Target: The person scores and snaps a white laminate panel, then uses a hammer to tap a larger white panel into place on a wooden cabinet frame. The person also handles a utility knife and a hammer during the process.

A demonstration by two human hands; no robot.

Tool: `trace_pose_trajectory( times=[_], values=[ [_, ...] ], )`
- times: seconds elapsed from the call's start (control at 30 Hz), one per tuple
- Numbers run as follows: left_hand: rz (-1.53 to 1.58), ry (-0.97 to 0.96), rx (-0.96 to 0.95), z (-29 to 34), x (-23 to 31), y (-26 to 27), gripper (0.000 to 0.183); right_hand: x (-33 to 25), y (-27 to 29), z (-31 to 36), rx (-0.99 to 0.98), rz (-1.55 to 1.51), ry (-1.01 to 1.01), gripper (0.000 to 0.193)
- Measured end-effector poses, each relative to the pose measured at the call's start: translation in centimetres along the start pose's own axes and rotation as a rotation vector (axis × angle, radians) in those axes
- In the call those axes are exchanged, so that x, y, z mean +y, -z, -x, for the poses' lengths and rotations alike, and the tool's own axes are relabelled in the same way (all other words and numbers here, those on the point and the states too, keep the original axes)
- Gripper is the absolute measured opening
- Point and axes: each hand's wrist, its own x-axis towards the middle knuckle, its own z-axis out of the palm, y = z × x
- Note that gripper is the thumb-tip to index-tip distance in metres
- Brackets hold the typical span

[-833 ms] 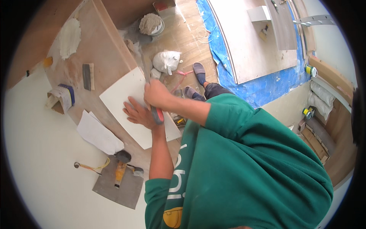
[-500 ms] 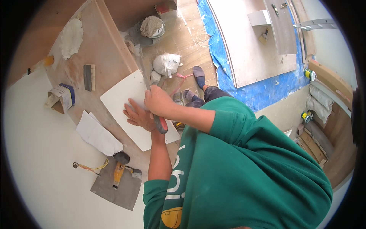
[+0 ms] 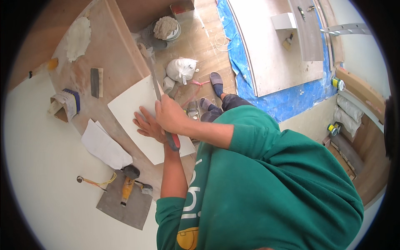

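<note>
My right hand is closed round the red and dark grey handle of a long, narrow hand saw. Its grey blade points away from me along the far right part of a white board; the teeth are too small to make out. The butt of the handle sticks out below my fist. My left hand lies flat on the board with its fingers spread, right beside my right hand. The board rests on a dusty brownish panel.
Left of the board lie a sanding block, an open carton, white sheets and a yellow-black power tool. Beyond are a white bag and a bucket. Blue sheeting surrounds a large panel.
My right hand and the saw have shifted slightly, with the handle's butt a little lower. My left hand stays flat on the board. The whole view has moved slightly.
</note>
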Motion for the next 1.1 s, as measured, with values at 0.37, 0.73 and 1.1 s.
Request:
trace_pose_trajectory(
  times=[0.37, 0.73, 1.1],
  values=[
    [0.113, 0.02, 0.002, -0.2, 0.4, 0.5, 0.086, 2.2, -1.1, -1.0, -0.003, -0.205, -0.154, 0.03],
    [0.041, 0.023, 0.102, -0.7, 1.1, 0.4, 0.071, 6.8, -0.6, -2.4, -0.208, 0.049, 0.001, 0.037],
    [0.055, -0.191, 0.132, 1.1, 0.2, 0.1, 0.071, 25.6, 22.1, 5.7, 0.01, 0.207, -0.394, 0.039]
  ],
)
